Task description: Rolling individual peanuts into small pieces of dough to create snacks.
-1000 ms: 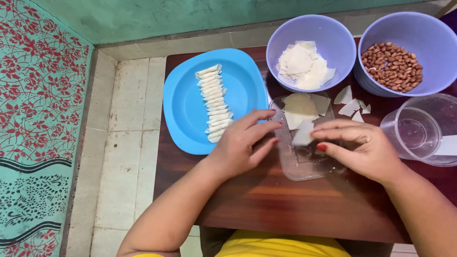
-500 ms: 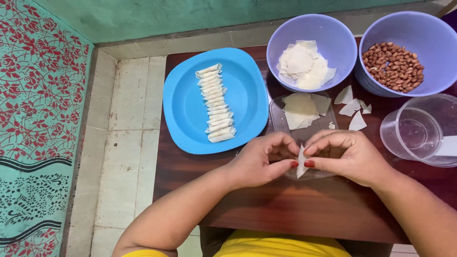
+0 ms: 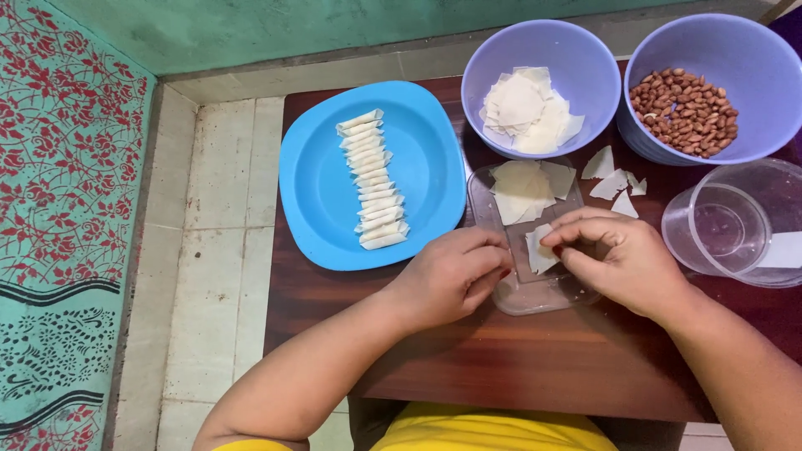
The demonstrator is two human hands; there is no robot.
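Observation:
A small white pastry sheet [image 3: 539, 250] lies on a clear plastic tray [image 3: 526, 296] on the dark wooden table. My right hand [image 3: 622, 259] pinches the sheet's right edge with its fingertips. My left hand [image 3: 451, 276] rests at the tray's left edge, its fingers curled next to the sheet. More sheets [image 3: 522, 188] lie at the tray's far end. A blue plate [image 3: 326, 192] to the left holds a row of several rolled pastries [image 3: 373, 179].
A lilac bowl [image 3: 501, 54] holds stacked pastry sheets. Another lilac bowl [image 3: 752, 50] holds peanuts [image 3: 685, 113]. A clear plastic container [image 3: 735, 225] stands at the right. Torn sheet scraps [image 3: 614, 179] lie on the table [image 3: 501, 367]. Tiled floor and patterned mat lie left.
Both hands lifted a sheet off the tray and worked it between the fingertips. Now the sheet lies flatter on the tray with the hands slightly apart.

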